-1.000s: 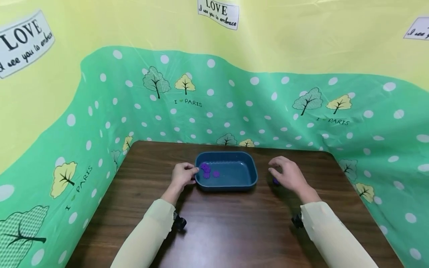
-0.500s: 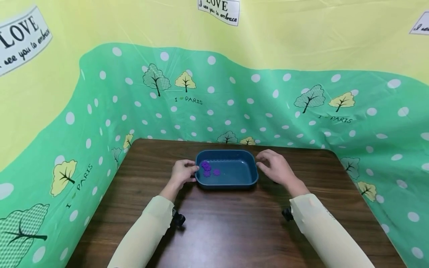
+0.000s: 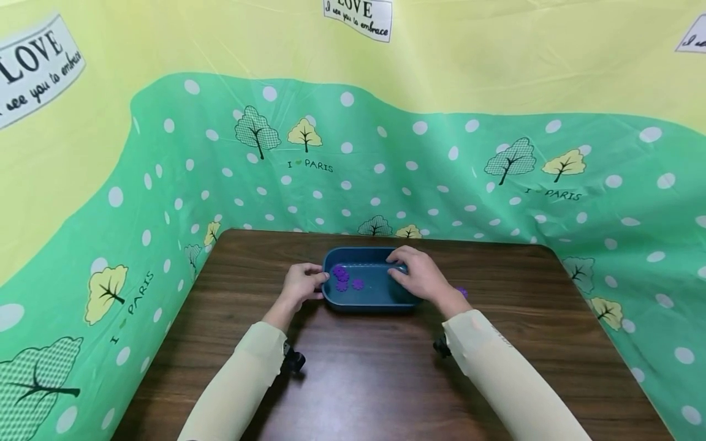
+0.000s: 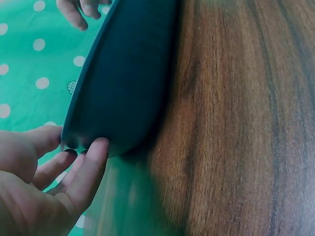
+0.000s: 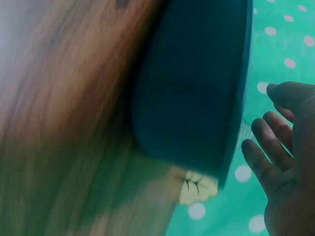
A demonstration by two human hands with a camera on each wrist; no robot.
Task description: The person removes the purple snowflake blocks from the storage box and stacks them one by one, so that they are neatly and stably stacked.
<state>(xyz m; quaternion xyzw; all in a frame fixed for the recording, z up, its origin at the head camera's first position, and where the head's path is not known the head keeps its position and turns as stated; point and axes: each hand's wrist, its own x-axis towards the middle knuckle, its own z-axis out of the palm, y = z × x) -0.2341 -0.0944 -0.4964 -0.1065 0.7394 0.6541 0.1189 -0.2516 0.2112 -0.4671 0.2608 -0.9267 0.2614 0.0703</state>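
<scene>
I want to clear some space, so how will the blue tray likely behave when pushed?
Probably stiff: the blue tray's smooth walls hold an even shape. It seems unlikely to tip, sitting low and wide on the table. The purple pieces inside look loose and might slide about.

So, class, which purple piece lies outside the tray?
The piece on the table, just right of the tray; the others in view lie inside, toward its left end.

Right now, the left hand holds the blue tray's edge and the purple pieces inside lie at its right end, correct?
Not the right end: the head view shows the purple pieces in the blue tray lying at its left end, by the left hand.
</scene>
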